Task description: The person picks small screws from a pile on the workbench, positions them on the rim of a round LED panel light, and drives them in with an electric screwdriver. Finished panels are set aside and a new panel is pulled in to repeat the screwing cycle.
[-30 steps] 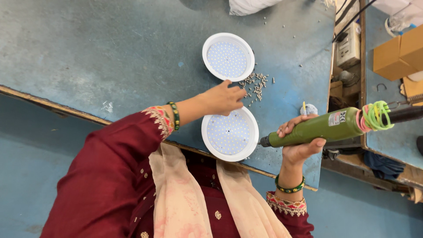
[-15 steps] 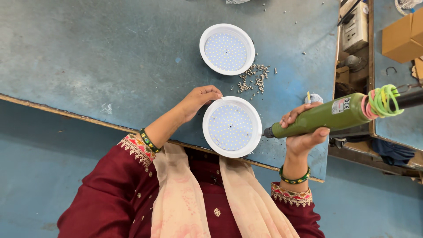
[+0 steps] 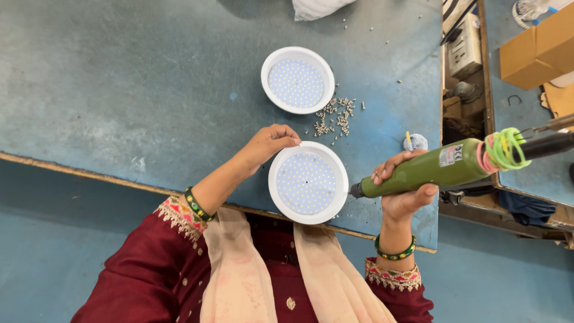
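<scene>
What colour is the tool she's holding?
Green, the electric screwdriver in the right hand; head view.

A white bag-like bundle (image 3: 315,7) is cut off by the top edge. A brown cardboard box (image 3: 540,49) runs past the right edge, as does the dark cable end (image 3: 551,144) of the green handheld power screwdriver (image 3: 436,170). Its tip is too small to make out. Whatever the left hand's fingers (image 3: 287,138) pinch is too tiny to tell. The scattered small silver screws (image 3: 335,116) blur together.
</scene>
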Available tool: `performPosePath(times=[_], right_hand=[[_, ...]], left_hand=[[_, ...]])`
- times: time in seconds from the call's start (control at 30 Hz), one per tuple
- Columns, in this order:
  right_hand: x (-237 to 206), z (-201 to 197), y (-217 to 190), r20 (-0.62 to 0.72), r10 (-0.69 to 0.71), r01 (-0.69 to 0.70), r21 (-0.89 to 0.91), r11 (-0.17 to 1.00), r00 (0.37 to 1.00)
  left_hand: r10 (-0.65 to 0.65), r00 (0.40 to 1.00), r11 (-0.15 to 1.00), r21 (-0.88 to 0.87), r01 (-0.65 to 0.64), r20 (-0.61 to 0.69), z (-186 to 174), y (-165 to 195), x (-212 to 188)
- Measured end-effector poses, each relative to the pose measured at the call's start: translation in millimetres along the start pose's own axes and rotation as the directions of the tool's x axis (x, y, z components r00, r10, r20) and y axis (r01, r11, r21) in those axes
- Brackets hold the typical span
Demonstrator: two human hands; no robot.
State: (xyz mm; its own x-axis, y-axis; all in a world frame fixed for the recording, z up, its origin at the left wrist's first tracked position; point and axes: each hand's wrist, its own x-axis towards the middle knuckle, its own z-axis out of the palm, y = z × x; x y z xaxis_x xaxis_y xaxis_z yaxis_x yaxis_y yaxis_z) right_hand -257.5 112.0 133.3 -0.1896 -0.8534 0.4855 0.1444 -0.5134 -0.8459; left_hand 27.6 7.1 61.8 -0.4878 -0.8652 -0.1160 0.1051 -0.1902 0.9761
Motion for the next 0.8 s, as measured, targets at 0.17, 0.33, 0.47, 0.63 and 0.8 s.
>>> performPosePath(times=[0.17, 0.33, 0.47, 0.63, 0.8], right_hand=[[-4, -1, -1, -0.003, 0.011, -0.011, 0.000, 1.000, 1.000], [-2, -3, -3, -0.014, -0.008, 0.008, -0.009, 1.000, 1.000], [-1, -7, -7, -0.031, -0.021, 0.021, -0.012, 1.000, 0.999], [1, -9, -12, -0.051, -0.039, 0.038, -0.017, 0.999, 0.998], [3, -7, -20, -0.073, -0.065, 0.062, -0.041, 0.997, 0.995]], left_hand=[[-0.008, 1.000, 1.000, 0.025, 0.009, -0.017, 5, 18, -2], [0.025, 1.000, 0.998, 0.066, -0.025, 0.005, 8, 46, 3], [0.094, 0.995, 0.979, 0.181, -0.098, 0.033, 11, 70, 10], [0.147, 0.987, 0.941, 0.299, -0.161, 0.069, 14, 97, 13], [0.212, 0.971, 0.893, 0.382, -0.238, 0.108, 15, 126, 14]])
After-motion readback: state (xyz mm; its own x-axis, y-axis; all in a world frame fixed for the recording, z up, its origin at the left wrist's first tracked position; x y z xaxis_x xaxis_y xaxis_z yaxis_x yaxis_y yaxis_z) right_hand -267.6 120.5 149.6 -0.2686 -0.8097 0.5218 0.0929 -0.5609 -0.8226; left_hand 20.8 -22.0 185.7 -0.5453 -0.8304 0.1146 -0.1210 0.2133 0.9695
